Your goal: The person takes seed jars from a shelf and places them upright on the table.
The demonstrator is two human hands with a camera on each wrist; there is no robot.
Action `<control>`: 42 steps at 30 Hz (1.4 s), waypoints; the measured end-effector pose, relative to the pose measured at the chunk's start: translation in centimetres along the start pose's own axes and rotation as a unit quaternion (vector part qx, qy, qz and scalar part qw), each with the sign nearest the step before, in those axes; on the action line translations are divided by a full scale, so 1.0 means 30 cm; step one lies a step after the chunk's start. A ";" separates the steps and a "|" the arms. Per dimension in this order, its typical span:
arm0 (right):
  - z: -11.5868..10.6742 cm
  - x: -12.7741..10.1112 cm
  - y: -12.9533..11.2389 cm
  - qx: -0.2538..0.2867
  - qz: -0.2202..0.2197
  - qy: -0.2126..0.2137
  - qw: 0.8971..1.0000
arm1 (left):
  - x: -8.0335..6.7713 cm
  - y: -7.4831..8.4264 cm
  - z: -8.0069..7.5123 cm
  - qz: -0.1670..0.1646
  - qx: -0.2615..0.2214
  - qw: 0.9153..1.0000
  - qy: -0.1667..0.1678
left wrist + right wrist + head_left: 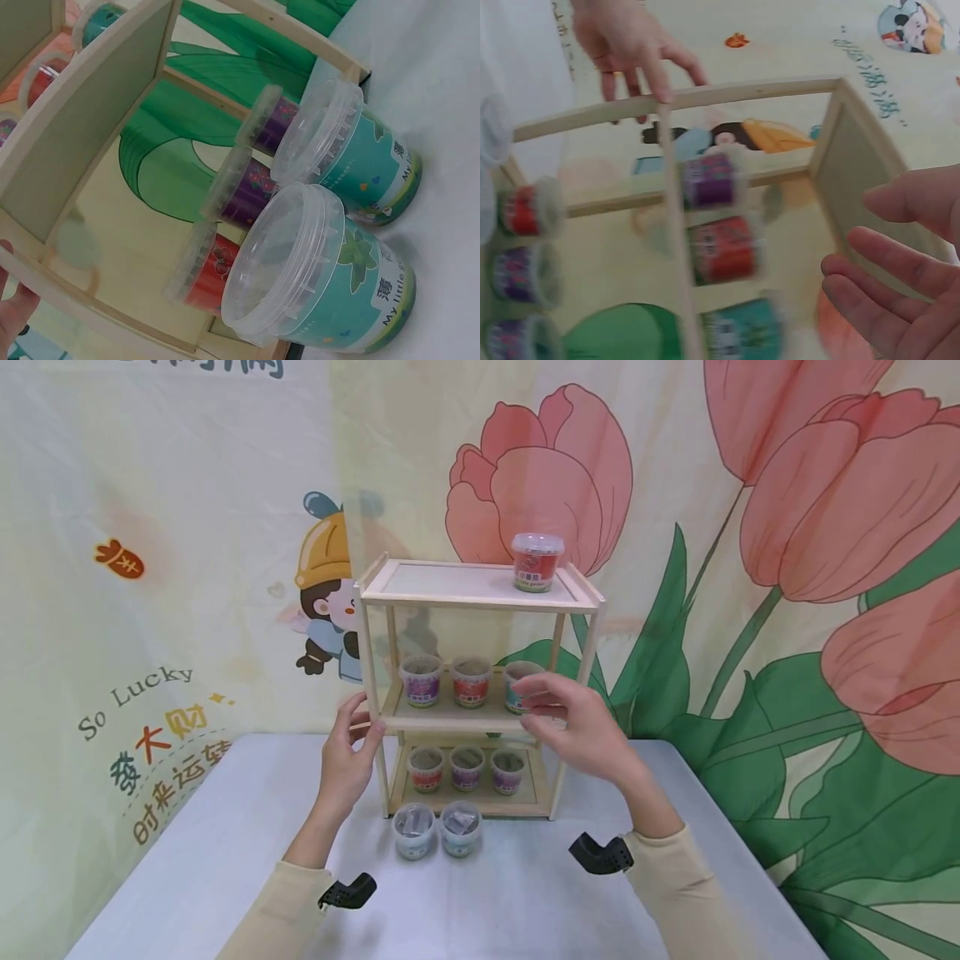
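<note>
While left hand (347,752) grips wooden shelf (480,596) front post, right hand (577,722) hovers open, empty, before teal cup (519,685) on middle tier. Step: reaching. Next needs closing fingers round cup.

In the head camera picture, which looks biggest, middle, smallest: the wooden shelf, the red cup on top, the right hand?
1. wooden shelf
2. right hand, though it's nearer the camera
3. red cup

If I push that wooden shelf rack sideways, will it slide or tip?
The shelf rack looks tall with thin posts, so probably tippy if pushed high. The red cup on top may topple first. The left hand holding a front post should steady it.
</note>
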State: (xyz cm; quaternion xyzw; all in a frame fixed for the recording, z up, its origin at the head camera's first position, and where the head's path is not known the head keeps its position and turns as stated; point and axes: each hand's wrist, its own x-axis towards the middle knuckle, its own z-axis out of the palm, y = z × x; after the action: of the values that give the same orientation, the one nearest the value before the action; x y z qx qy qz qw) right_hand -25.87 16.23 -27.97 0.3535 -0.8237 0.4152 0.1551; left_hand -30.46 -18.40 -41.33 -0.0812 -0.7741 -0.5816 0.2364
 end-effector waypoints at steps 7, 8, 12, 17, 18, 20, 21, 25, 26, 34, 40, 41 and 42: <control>-0.165 0.071 -0.097 -0.029 -0.012 0.026 0.999 | -0.001 0.002 -0.001 -0.004 0.001 1.000 -0.003; -0.184 0.082 -0.110 -0.036 -0.011 0.033 0.999 | -0.002 0.003 -0.001 -0.004 0.001 1.000 -0.004; -0.250 0.139 -0.154 -0.056 -0.004 0.060 0.997 | -0.003 0.003 -0.001 -0.005 0.001 1.000 -0.004; -0.312 0.225 -0.176 -0.093 0.018 0.091 0.991 | -0.002 0.003 -0.001 -0.005 -0.001 1.000 -0.001; -0.323 0.242 -0.173 -0.104 0.026 0.097 0.990 | -0.001 0.003 -0.001 -0.005 -0.002 1.000 -0.001; -0.343 0.272 -0.166 -0.122 0.046 0.104 0.986 | -0.002 0.003 0.000 -0.005 -0.004 1.000 0.000; -0.351 0.287 -0.160 -0.129 0.057 0.105 0.984 | -0.002 0.003 0.001 -0.005 -0.004 1.000 0.000; -0.370 0.334 -0.147 -0.142 0.101 0.100 0.980 | -0.005 -0.001 0.001 -0.004 0.000 1.000 0.000; -0.372 0.345 -0.148 -0.140 0.112 0.097 0.979 | -0.005 -0.002 0.002 -0.002 0.001 1.000 0.000; -0.347 0.436 -0.182 -0.108 0.177 0.061 0.976 | 0.000 0.001 -0.004 0.009 -0.002 1.000 0.009; -0.317 0.485 -0.179 -0.094 0.210 0.051 0.972 | -0.005 0.002 0.002 -0.001 -0.003 1.000 0.000; -0.310 0.492 -0.175 -0.092 0.211 0.051 0.972 | -0.005 0.002 0.003 -0.001 -0.001 1.000 0.001; -0.304 0.498 -0.169 -0.088 0.210 0.053 0.972 | -0.006 0.003 0.003 0.000 -0.001 1.000 0.002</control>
State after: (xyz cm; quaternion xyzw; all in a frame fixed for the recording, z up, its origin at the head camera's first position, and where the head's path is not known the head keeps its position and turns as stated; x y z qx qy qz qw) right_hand -33.10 14.65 -11.32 0.1355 -0.9036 0.3822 0.1383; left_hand -30.30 -18.25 -41.35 -0.0800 -0.7730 -0.5827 0.2376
